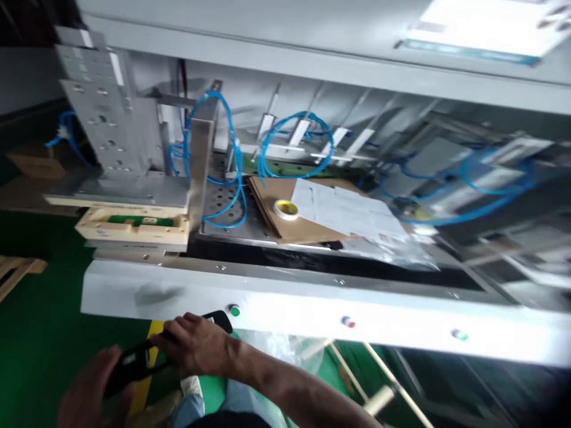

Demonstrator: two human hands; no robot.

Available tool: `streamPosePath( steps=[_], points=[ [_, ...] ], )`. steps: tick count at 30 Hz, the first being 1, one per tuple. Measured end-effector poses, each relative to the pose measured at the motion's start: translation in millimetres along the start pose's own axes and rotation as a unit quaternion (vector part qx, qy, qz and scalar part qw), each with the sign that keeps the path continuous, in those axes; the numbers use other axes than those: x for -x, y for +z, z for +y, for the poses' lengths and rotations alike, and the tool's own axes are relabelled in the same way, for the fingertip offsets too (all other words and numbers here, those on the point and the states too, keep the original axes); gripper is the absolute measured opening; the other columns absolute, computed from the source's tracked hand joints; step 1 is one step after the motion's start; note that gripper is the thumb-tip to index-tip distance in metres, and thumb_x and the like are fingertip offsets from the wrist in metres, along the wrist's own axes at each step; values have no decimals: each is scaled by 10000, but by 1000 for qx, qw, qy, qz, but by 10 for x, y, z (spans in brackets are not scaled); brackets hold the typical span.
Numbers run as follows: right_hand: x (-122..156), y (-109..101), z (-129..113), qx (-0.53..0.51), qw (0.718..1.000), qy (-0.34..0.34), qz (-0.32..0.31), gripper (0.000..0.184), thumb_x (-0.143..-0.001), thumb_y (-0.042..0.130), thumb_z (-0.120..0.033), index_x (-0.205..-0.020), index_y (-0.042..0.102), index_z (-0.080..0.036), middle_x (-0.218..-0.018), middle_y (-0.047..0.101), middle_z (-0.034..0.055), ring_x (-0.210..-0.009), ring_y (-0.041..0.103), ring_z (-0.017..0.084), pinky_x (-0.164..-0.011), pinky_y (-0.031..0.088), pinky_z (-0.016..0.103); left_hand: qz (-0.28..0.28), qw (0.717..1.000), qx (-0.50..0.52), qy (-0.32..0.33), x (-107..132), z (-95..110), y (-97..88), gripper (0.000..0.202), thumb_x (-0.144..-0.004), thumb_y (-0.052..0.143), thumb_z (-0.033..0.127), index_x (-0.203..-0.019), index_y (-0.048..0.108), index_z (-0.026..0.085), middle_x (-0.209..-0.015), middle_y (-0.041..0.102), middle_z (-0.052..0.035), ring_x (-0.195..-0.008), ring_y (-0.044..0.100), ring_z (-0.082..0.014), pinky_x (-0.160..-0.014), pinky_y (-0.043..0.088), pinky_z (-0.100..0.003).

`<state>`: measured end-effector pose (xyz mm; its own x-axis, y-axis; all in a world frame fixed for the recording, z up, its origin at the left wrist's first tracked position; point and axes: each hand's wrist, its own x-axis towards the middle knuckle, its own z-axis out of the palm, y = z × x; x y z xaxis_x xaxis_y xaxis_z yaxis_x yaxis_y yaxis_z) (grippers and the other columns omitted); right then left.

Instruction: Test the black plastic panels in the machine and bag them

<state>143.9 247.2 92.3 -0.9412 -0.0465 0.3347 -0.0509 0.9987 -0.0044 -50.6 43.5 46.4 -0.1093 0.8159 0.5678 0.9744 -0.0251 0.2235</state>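
Observation:
Below the machine's white front ledge, my left hand point(91, 389), blurred, closes around one end of a dark elongated device point(131, 364) with a small pale marking. My right hand point(196, 345) reaches across from the right, its fingers wrapped over a black part point(225, 321) that sticks out beyond the knuckles. Whether both black parts belong to one object, I cannot tell. Just above the hands is a green button point(234, 310) on the ledge; neither hand touches it.
Left on the machine, a cream fixture point(134, 229) sits under a metal plate. Cardboard point(276, 229) carries a tape roll point(286, 210) and white paper point(348, 208). Blue air hoses point(263, 151) loop behind. A red button point(348, 322) is farther along the ledge.

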Motion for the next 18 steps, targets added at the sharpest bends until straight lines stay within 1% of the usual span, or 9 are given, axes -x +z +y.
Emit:
streamPosePath(
  steps=[2, 5, 7, 9, 10, 12, 14, 15, 18],
  points=[
    [369, -136, -105, -8, 1000, 29, -7, 595, -952, 662, -576, -1368, 650, -151, -1133, 727, 112, -787, 628, 211, -707, 526, 372, -42, 995, 22, 91, -263, 252, 240, 775, -1030, 530, 516, -1704, 252, 257, -1197, 767, -136, -987, 766, -340, -706, 669, -454],
    [821, -435, -133, 15, 994, 105, -23, 500, -1003, 614, -502, -1367, 642, -160, -1111, 733, 114, -823, 635, 223, -755, 528, 387, -83, 981, 66, 164, -603, 691, 529, 708, -1064, 500, 517, -1662, 328, 177, -1255, 753, -142, -1057, 758, -292, -831, 645, -386],
    [1125, -611, -149, 37, 986, 160, 11, 445, -1021, 599, -429, -1377, 634, -165, -1185, 729, 130, -1000, 672, 254, -886, 541, 404, -80, 973, 80, 203, -807, 929, 670, 629, -1084, 494, 475, -1625, 383, 172, -1243, 756, -135, -1041, 756, -271, -853, 616, -365],
    [1474, -700, -196, 48, 966, 237, 87, 411, -1016, 619, -382, -1374, 636, -181, -1261, 717, 135, -1195, 646, 272, -999, 527, 418, -69, 969, 89, 219, -1018, 1105, 780, 582, -1081, 531, 457, -1588, 436, 190, -1241, 755, -120, -1031, 750, -261, -868, 589, -361],
    [1664, -703, -225, 55, 947, 288, 134, 375, -1013, 632, -348, -1353, 647, -191, -1245, 723, 126, -1217, 640, 261, -1006, 526, 410, -59, 971, 91, 212, -1126, 1175, 827, 569, -1072, 558, 455, -1571, 459, 200, -1234, 755, -113, -1026, 747, -260, -874, 577, -362],
    [2055, -632, -263, 79, 894, 393, 201, 283, -1009, 647, -260, -1285, 680, -210, -1121, 749, 96, -1119, 669, 222, -940, 537, 378, -38, 977, 98, 185, -1344, 1298, 910, 556, -1056, 599, 454, -1544, 494, 210, -1216, 752, -108, -1033, 738, -265, -888, 560, -368],
    [2410, -492, -245, 118, 854, 462, 209, 228, -1013, 642, -213, -1230, 710, -225, -1061, 763, 84, -1055, 684, 218, -898, 538, 377, -22, 979, 106, 172, -1547, 1416, 993, 550, -1045, 623, 448, -1531, 509, 218, -1207, 748, -109, -1041, 730, -275, -896, 552, -377],
    [2559, -413, -212, 134, 845, 477, 200, 220, -1019, 634, -212, -1221, 719, -230, -1082, 771, 88, -1077, 685, 231, -905, 538, 393, -20, 978, 108, 178, -1639, 1476, 1040, 548, -1041, 631, 440, -1530, 509, 224, -1214, 744, -109, -1050, 725, -281, -900, 550, -383],
    [2860, -204, -68, 149, 842, 481, 191, 224, -1038, 603, -213, -1215, 738, -238, -1155, 782, 91, -1172, 671, 250, -935, 534, 411, -43, 966, 117, 224, -1866, 1670, 1214, 538, -1042, 633, 406, -1534, 499, 237, -1238, 736, -109, -1081, 715, -292, -908, 551, -397]
  ],
)
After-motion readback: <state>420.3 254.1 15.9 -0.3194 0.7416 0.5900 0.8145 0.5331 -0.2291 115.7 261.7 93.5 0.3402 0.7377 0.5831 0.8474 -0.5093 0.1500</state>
